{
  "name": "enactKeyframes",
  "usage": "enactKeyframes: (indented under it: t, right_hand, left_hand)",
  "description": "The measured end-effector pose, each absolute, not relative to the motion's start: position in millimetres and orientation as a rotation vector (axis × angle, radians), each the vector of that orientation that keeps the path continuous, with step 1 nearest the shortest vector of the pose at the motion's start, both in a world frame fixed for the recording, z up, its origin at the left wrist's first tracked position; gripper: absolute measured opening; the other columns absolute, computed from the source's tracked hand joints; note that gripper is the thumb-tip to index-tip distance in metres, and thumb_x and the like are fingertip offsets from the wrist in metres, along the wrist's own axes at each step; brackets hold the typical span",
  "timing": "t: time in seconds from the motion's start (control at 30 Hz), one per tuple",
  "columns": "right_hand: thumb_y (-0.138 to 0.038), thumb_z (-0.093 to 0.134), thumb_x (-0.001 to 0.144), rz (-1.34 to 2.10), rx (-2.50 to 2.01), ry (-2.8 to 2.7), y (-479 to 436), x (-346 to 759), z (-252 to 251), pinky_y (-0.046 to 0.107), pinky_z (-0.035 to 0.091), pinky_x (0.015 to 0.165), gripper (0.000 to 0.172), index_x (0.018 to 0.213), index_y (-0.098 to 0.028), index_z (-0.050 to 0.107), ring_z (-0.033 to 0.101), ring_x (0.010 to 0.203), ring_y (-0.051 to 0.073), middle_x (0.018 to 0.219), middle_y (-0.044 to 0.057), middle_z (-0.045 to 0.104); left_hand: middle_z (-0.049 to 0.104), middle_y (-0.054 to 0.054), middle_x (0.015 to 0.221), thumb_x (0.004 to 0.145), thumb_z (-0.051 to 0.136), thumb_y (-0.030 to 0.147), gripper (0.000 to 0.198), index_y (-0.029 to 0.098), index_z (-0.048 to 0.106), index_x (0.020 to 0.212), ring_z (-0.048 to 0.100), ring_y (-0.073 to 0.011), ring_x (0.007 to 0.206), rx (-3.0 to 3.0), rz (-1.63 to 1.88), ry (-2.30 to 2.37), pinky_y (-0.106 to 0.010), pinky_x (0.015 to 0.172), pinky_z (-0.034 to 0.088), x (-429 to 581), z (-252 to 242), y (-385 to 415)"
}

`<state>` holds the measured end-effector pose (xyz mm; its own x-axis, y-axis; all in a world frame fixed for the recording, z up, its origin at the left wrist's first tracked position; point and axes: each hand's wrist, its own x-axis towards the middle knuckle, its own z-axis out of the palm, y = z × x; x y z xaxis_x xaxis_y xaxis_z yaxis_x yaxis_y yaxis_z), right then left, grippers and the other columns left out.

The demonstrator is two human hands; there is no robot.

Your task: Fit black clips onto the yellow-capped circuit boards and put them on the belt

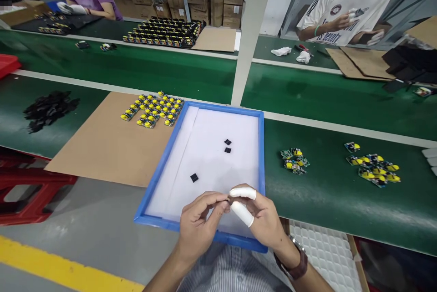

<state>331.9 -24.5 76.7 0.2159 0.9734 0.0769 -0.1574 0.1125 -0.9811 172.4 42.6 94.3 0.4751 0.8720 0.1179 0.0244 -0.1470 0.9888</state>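
Observation:
Over the near part of a blue-rimmed white tray (262, 155), my left hand (201, 219) and my right hand (261, 214) meet at their fingertips. Both are closed in a pinch on something small between them, mostly hidden by the fingers; I cannot make out what it is. White finger cots (243, 214) cover the thumb and index finger of my right hand. Inside the tray lie a small black square piece (194, 177) at the left and two more black pieces (227, 150) farther back.
Left of the tray, yellow-topped circuit boards (150, 110) stand on a cardboard sheet (112, 141), beside a heap of black pieces (51, 107). More boards (375, 169) lie on the green bench to the right. A post (252, 32) rises behind the tray. Two people work across the belt.

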Motion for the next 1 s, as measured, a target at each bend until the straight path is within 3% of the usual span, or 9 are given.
enactKeyframes:
  t: [0.47, 0.67, 0.83, 1.0]
  right_hand:
    - [-0.02, 0.075, 0.088, 1.283, -1.027, -0.885, -27, 347, 73, 0.032, 0.058, 0.08, 0.012, 0.098, -0.025, 0.079, 0.068, 0.088, 0.019, 0.096, 0.005, 0.071]
    - [-0.017, 0.076, 0.087, 0.925, -1.197, -0.994, -30, 330, 73, 0.032, 0.055, 0.072, 0.016, 0.099, -0.027, 0.079, 0.067, 0.081, 0.02, 0.092, 0.005, 0.07]
    - [-0.011, 0.073, 0.088, 0.733, -1.288, -1.035, -35, 318, 66, 0.031, 0.052, 0.071, 0.03, 0.109, -0.032, 0.077, 0.065, 0.081, 0.019, 0.09, 0.003, 0.068]
    - [-0.018, 0.069, 0.093, 1.04, -1.157, -1.019, -33, 334, 72, 0.032, 0.055, 0.075, 0.023, 0.11, -0.03, 0.079, 0.068, 0.087, 0.02, 0.096, 0.006, 0.071]
  left_hand:
    - [0.077, -0.002, 0.083, 0.088, 0.065, 0.002, 0.029, 0.025, 0.077, 0.101, 0.074, -0.0173, 0.077, 1.585, 0.943, 0.706, -0.031, 0.071, 0.062, 175, 97, 36]
    - [0.078, -0.002, 0.088, 0.085, 0.068, 0.002, 0.029, 0.026, 0.078, 0.098, 0.074, -0.0192, 0.081, 1.654, 1.037, 0.823, -0.032, 0.073, 0.062, 176, 93, 34]
    - [0.079, -0.001, 0.096, 0.084, 0.068, -0.001, 0.041, 0.028, 0.074, 0.112, 0.075, -0.0178, 0.086, 1.838, 1.113, 0.909, -0.031, 0.08, 0.063, 176, 84, 26]
    - [0.081, 0.001, 0.097, 0.084, 0.073, 0.004, 0.052, 0.029, 0.065, 0.129, 0.078, -0.0172, 0.084, 1.788, 1.07, 0.956, -0.032, 0.086, 0.065, 171, 83, 23]
